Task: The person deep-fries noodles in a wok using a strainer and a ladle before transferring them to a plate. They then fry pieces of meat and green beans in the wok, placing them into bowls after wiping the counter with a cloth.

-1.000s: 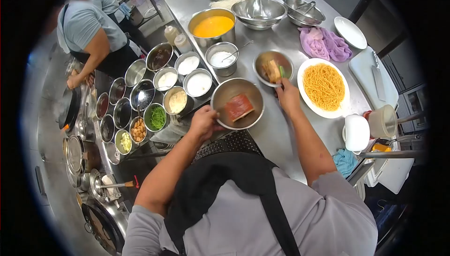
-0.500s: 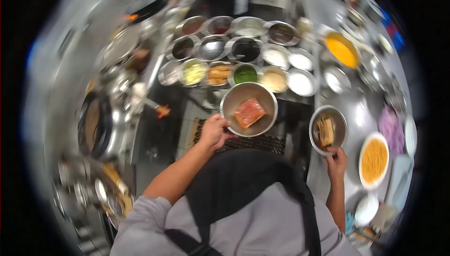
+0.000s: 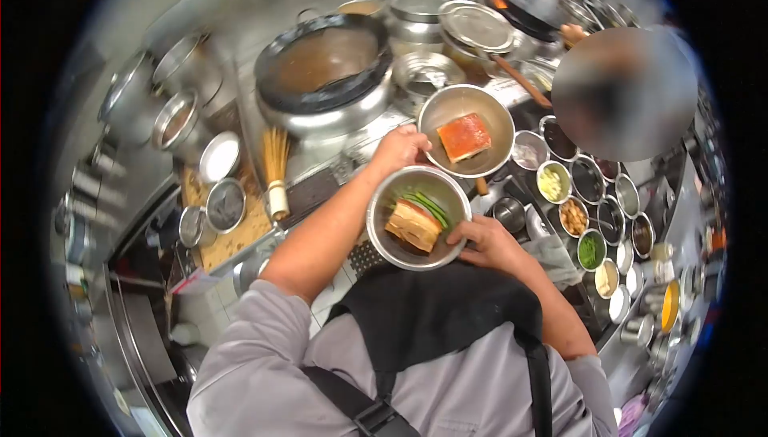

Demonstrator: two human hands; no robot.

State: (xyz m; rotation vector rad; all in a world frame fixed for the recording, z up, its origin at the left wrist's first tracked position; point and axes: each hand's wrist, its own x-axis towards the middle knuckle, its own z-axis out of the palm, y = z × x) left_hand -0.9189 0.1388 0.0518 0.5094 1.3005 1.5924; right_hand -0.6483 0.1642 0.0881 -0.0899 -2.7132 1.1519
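Observation:
My left hand (image 3: 402, 149) grips the rim of a steel bowl (image 3: 501, 109). A square slab of pork belly (image 3: 464, 138) lies in it, its reddish-brown skin facing up. Closer to my body, my right hand (image 3: 480, 243) holds a second steel bowl (image 3: 382, 233) by its right edge, thumb inside the rim. Another pork belly piece (image 3: 414, 226) rests there with its layered side showing, beside some green scallion stalks (image 3: 426, 208). The two bowls are close together, the right-hand one overlapping the lower left of the other in view.
A large wok (image 3: 324, 61) with brown liquid sits ahead on the left. A bamboo brush (image 3: 276, 171) stands near the worktop edge. Several seasoning containers (image 3: 590, 249) line the right side. Another person's hand (image 3: 572, 34) is near a steaming wok (image 3: 524, 17) at the back right.
My body has turned left, from the seasoning containers toward the large wok. The right-hand bowl has come from over the right counter to beside the left-hand bowl. Both hands keep their bowls.

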